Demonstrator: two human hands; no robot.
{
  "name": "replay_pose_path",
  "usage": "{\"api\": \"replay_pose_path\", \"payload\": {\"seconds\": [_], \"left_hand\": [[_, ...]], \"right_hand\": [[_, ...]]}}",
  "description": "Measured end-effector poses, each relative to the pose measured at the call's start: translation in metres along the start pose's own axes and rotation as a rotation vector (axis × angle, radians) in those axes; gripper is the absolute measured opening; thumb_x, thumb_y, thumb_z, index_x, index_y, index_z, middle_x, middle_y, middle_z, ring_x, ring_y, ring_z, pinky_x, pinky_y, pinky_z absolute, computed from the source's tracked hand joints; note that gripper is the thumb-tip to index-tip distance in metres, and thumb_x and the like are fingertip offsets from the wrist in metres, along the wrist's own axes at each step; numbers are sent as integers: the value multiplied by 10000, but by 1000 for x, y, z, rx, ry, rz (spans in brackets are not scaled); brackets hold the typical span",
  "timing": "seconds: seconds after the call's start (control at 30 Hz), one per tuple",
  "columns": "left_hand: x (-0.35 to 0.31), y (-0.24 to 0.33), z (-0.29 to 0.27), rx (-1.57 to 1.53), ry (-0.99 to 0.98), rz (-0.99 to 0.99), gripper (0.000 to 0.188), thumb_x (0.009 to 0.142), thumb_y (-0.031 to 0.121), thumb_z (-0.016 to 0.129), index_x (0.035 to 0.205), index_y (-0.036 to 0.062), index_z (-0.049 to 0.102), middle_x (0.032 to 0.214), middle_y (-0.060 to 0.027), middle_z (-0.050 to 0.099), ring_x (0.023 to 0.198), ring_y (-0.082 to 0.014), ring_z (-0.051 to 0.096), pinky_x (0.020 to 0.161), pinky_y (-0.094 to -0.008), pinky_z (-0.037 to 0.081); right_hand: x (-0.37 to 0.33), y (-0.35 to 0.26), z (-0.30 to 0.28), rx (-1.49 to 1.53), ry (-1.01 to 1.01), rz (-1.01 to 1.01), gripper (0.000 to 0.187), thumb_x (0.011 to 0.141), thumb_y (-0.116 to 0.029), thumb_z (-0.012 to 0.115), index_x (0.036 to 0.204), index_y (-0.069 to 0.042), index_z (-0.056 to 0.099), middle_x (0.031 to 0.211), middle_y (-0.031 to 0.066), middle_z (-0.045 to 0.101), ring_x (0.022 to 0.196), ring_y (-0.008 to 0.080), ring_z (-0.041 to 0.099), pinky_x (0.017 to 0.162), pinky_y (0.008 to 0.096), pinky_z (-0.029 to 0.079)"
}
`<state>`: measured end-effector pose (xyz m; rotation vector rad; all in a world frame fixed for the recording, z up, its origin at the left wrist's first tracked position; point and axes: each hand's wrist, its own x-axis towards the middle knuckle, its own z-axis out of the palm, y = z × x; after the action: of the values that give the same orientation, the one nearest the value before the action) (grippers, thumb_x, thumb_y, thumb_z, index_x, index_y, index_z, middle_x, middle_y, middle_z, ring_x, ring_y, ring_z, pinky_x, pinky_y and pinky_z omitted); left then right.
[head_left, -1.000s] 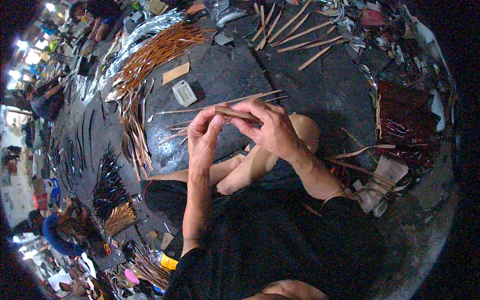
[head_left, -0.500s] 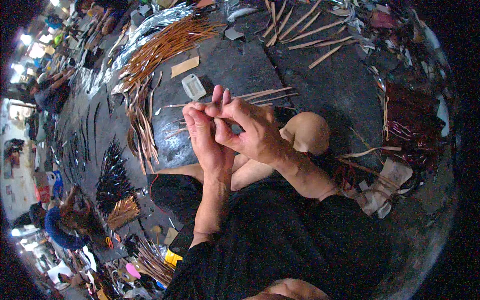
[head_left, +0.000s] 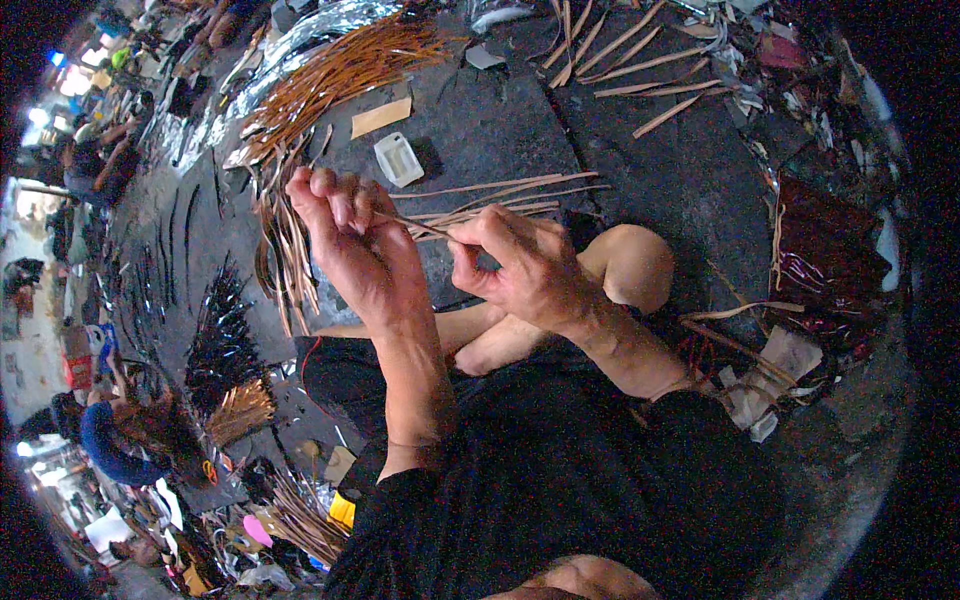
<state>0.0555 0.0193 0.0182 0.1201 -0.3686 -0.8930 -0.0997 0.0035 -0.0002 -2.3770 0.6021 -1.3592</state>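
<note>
A thin brownish strip [head_left: 425, 227] spans the gap between my two hands. My left hand [head_left: 355, 225] is closed on its left end with the fingers curled over. My right hand [head_left: 522, 262] pinches the other end between thumb and forefinger. Under and beyond the hands, several thin tan strips [head_left: 535, 185] lie on the dark floor. A small white plastic dish [head_left: 399, 160] sits just past them, close to a tan rectangular piece [head_left: 381, 118]. To the left of my left hand lies a bundle of long brown strips [head_left: 272, 240].
Orange-brown strands [head_left: 350, 62] lie at the far left, with black strands [head_left: 225, 330] nearer. Broad tan strips [head_left: 655, 88] are spread at the far right. A dark red shiny sheet [head_left: 825, 265] lies at the right. A person in blue [head_left: 115, 445] is at the left edge.
My hands were together and have drawn apart, the left hand moving left and the right hand slightly right. The strip between them now shows.
</note>
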Motion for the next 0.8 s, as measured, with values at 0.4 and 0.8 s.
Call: {"api": "replay_pose_path", "payload": {"seconds": [0.4,0.8], "left_hand": [[59,69,-55,135,118,174,157,997,188,490,941,42,485,728,-9,470,536,-78,378,505,-225,326],[97,139,-120,267,201,223,207,994,84,459,792,54,423,607,3,366,483,-81,332,460,-243,295]], "right_hand": [[-21,9,-13,-6,-103,1,250,734,-4,714,941,-54,582,763,70,611,661,241,669,579,335,551],[-48,14,-31,-77,-198,-18,280,730,3,705,970,-48,572,737,60,587,622,224,642,536,323,540]]}}
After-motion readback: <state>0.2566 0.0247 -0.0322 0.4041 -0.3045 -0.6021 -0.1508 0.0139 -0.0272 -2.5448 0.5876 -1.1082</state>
